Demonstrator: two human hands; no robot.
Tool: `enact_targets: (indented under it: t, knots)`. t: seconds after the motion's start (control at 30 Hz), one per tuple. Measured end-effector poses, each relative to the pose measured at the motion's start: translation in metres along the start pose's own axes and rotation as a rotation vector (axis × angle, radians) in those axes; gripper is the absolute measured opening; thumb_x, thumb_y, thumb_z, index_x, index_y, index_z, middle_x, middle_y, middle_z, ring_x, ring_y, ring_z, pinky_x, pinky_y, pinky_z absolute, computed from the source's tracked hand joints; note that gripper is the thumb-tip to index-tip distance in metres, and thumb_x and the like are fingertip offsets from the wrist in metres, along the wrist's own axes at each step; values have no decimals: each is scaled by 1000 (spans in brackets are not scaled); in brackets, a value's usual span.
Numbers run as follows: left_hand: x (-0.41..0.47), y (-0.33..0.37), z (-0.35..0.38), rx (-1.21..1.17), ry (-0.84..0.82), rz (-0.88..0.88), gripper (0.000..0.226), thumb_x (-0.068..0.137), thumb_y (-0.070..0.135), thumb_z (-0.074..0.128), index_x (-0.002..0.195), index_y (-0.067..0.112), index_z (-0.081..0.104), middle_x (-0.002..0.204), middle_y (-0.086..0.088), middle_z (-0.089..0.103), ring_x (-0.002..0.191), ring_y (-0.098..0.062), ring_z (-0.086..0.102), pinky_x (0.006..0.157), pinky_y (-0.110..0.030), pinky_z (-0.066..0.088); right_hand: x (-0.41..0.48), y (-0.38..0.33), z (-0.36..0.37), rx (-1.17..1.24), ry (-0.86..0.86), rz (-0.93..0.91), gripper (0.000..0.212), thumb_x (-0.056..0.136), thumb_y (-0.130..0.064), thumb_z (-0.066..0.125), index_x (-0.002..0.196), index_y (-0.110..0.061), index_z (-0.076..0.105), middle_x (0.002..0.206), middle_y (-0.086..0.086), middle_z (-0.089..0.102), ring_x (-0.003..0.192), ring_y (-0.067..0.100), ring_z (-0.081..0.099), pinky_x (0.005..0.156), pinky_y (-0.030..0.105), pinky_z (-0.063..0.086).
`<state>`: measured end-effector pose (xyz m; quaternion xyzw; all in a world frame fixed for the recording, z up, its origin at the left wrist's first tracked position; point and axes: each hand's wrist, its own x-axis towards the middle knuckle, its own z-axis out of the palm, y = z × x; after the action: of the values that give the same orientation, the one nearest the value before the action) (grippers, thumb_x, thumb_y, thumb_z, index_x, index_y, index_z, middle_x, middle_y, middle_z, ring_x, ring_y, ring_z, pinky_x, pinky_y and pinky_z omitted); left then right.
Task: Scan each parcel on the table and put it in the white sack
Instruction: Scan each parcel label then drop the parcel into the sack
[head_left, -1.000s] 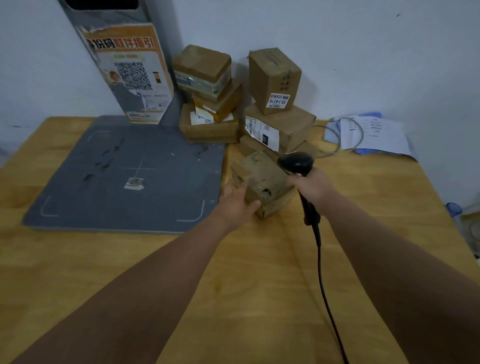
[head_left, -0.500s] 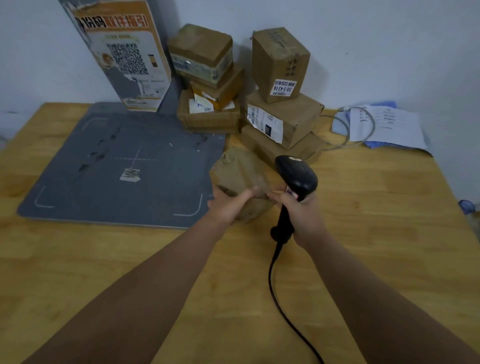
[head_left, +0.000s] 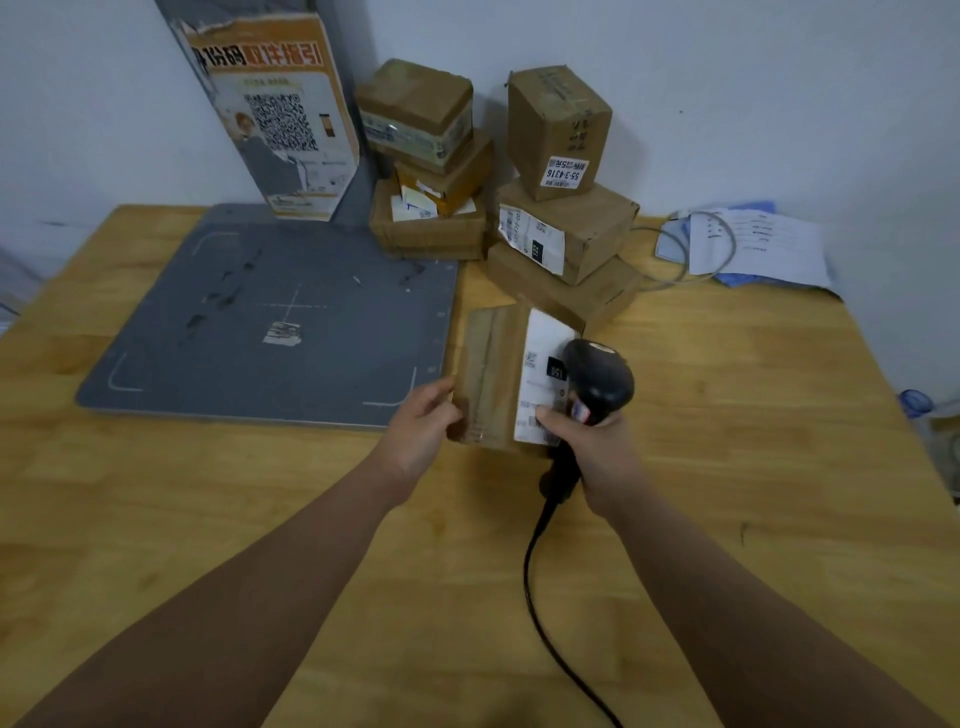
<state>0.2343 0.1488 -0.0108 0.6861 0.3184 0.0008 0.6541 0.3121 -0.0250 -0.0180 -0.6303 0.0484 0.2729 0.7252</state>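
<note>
My left hand grips parcel at its left side, beside grey mat right edge; right hand clutches scanner, thumb on label

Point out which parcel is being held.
The parcel nearest the camera: the left hand grips its left edge and the right hand holds the scanner at its white label. The other parcels sit stacked by the wall.

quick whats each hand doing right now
left hand: holds the parcel by its left edge
right hand: grips the barcode scanner, thumb against the parcel
</note>
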Motion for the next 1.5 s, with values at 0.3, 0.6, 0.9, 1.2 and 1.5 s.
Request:
enact_targets:
  t: [0.3, 0.6, 0.9, 1.2, 1.5]
  knots:
    - [-12, 3, -21, 99, -151, -49, 78, 81, 38, 73, 145, 29, 30, 129, 6, 55, 107, -16, 60, 85, -33, 54, -24, -3, 21, -336, -7, -278, 28, 85, -8, 71, 111, -11, 60, 92, -9, 67, 81, 1, 66, 61, 11, 50]
    - [-20, 40, -53, 893, -369, 195, 92, 63, 42, 83, 136, 31, 27, 129, 4, 42, 118, -17, 46, 98, -41, 46, -27, -50, 7, -916, -367, -421, 46, 69, -26, 87, 98, -35, 52, 89, -17, 58, 86, -3, 55, 77, 22, 46]
    - [-31, 51, -43, 522, -416, 211, 75, 77, 21, 80, 131, 28, 29, 138, 1, 44, 125, -19, 48, 94, -27, 44, -27, -30, -5, -711, -606, -97, 55, 68, -20, 88, 118, -18, 63, 112, 1, 71, 109, 15, 65, 94, 34, 52]
    - [-38, 17, -24, 70, -164, -139, 101, 70, 64, 70, 151, 23, 26, 149, 0, 44, 133, -24, 44, 112, -46, 34, -34, -12, -3, -76, -185, 61, 19, 86, -18, 70, 103, -11, 66, 95, 2, 77, 92, 16, 72, 83, 33, 51]
    - [-41, 4, -34, 15, -205, -31, 38, 90, 28, 66, 126, 22, 55, 118, 4, 68, 107, -14, 64, 88, -27, 51, -41, -15, 8, -224, 27, 7, 36, 84, -40, 71, 113, -20, 61, 102, -2, 69, 97, 19, 64, 88, 39, 53]
